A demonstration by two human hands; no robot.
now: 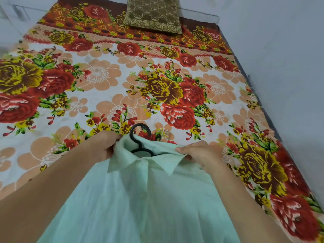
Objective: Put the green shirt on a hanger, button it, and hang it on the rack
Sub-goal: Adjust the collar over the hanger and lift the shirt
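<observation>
A pale green shirt (140,199) lies front up on the bed, collar pointing away from me. A black hanger (140,135) sits inside it, its hook poking out of the collar opening; the hanger's arms are hidden under the fabric. My left hand (103,146) grips the left side of the collar. My right hand (196,153) pinches the right shoulder edge next to the collar. The front placket runs closed down the middle; its buttons are too faint to make out.
The bed carries a floral sheet (105,81) in red, yellow and peach. A brown patterned cushion (154,14) lies at the far end. A pale wall (280,58) runs along the bed's right side. No rack is in view.
</observation>
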